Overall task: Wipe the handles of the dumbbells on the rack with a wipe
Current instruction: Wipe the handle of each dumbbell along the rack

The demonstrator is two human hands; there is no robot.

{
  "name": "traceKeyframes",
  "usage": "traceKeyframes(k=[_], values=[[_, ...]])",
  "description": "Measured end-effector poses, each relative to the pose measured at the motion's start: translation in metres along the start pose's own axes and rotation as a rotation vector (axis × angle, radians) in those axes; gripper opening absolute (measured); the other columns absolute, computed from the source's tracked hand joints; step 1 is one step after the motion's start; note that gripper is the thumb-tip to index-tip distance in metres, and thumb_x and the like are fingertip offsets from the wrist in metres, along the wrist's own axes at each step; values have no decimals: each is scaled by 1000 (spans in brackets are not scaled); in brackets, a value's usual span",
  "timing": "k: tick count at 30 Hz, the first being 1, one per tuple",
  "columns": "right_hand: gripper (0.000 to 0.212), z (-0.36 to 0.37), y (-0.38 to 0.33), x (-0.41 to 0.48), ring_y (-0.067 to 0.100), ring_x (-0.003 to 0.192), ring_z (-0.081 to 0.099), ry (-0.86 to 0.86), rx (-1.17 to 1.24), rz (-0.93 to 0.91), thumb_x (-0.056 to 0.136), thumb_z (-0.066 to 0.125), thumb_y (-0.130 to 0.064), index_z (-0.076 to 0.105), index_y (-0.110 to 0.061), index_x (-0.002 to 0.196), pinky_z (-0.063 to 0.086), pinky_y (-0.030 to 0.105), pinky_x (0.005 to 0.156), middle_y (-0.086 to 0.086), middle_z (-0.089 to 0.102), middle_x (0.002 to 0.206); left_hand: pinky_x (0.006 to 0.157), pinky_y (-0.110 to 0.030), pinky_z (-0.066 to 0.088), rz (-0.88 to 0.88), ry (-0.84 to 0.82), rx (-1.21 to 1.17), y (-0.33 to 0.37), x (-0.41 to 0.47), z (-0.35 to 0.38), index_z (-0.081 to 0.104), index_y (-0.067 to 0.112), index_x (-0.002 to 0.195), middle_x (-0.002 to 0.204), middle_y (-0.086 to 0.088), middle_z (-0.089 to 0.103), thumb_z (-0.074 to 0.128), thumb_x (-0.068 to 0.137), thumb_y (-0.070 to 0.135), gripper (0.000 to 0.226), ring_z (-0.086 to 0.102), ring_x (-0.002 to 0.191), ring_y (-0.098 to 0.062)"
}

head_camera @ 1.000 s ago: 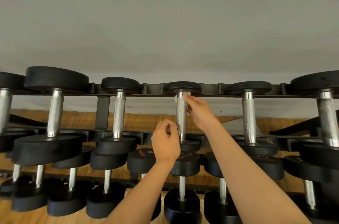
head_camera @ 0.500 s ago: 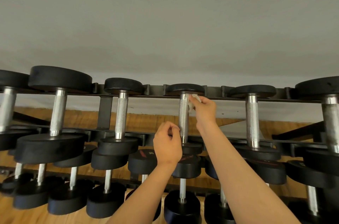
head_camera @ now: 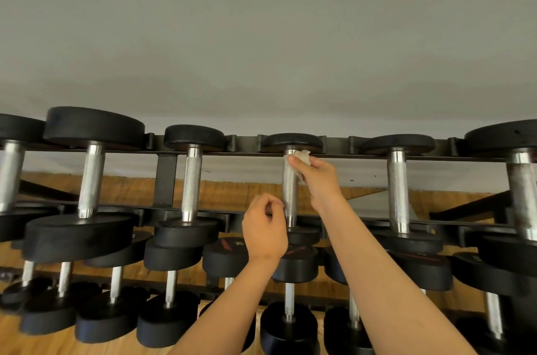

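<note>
The person is wiping the centre handle of the top row, and the work is sitting at that handle's upper end, just under its far head. The right hand is pinching the white wipe between thumb and curled fingers and pressing it against the right side of the centre handle, so the wipe is lying bunched at the very top of the knurled steel. The left hand is hovering just left of the centre handle's lower end, fingers curled in, thumb and forefinger tips nearly meeting, gripping nothing that is showing; whether it is touching the steel I cannot tell.

The next move is probably calling for the wipe to be drawn down the centre handle toward its near head, firmly enough to get into the knurling. The job is then likely heading to the right neighbour or the left neighbour of the centre handle.

The black rack is carrying the dumbbells on rails crossing above and below the centre handle, with more rows lying below it. A wooden floor is showing behind the centre handle and a plain grey wall is filling the view above it
</note>
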State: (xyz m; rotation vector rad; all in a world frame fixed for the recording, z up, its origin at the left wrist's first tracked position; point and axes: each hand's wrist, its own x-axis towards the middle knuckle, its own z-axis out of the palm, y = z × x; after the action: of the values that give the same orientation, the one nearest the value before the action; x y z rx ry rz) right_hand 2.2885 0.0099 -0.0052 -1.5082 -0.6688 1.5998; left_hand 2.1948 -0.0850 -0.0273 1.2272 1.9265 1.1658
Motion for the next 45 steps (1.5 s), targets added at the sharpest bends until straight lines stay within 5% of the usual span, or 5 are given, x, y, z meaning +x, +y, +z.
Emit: traceKeyframes(k=[3, 25, 33, 39, 45], values=[[32, 1, 1, -1, 16, 104, 59, -9, -44, -9, 84, 73, -29, 67, -15, 112, 44, 30, 91, -1, 67, 108, 67, -28, 50, -3, 0, 5, 1, 0, 0, 59, 21, 72, 73, 6, 61, 51, 92, 9, 24, 58, 71, -8], [13, -15, 21, -11, 17, 106, 63, -108, -92, 4, 88, 67, -29, 69, -23, 99, 45, 36, 103, -1, 71, 105, 69, -36, 52, 16, -10, -14, -3, 1, 0, 60, 19, 73, 75, 4, 60, 52, 92, 9, 23, 58, 70, -10], [19, -19, 28, -18, 4, 93, 59, -136, -194, -59, 89, 66, -29, 69, -20, 106, 41, 14, 72, -10, 68, 96, 67, -30, 49, 26, -16, -26, -4, 2, 0, 60, 16, 73, 73, 3, 59, 52, 91, 7, 22, 57, 69, -11], [5, -31, 36, -19, 15, 96, 67, -98, -210, -75, 87, 69, -26, 72, -24, 89, 50, 36, 96, -3, 74, 93, 66, -28, 49, 34, -26, -33, -6, 4, -3, 59, 18, 72, 73, 4, 59, 51, 92, 7, 24, 57, 70, -11], [12, -25, 37, -24, 14, 98, 66, -188, -272, -45, 82, 74, -28, 71, -24, 94, 51, 29, 89, -5, 73, 96, 67, -28, 49, 18, -24, -47, -7, 5, -5, 60, 16, 72, 70, 2, 60, 50, 91, 10, 22, 57, 69, -12]])
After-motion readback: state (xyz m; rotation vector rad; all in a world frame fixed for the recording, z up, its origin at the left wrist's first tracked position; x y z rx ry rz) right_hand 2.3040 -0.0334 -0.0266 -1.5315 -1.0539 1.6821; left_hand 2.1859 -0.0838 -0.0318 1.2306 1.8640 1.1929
